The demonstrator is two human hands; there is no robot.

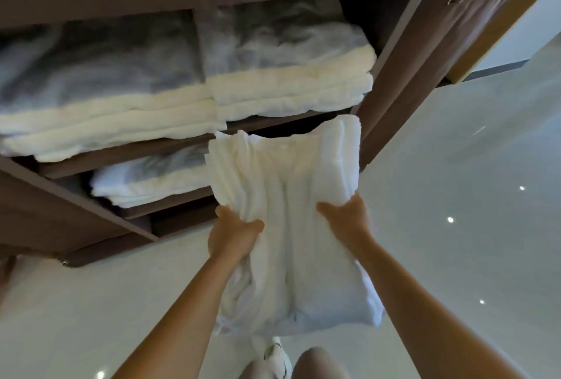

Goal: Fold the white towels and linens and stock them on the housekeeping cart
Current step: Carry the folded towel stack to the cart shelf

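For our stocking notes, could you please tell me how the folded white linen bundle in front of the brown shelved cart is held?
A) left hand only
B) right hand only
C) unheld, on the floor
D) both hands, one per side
D: the left hand grips the left edge of the folded white linen bundle and the right hand grips its right edge, clear of the floor.

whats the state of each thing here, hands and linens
linen bundle, folded, held in both hands
left hand, grips bundle's left side
right hand, grips bundle's right side
upper left stack, folded, lying flat
upper right stack, folded, lying flat
lower stack, folded, lying flat
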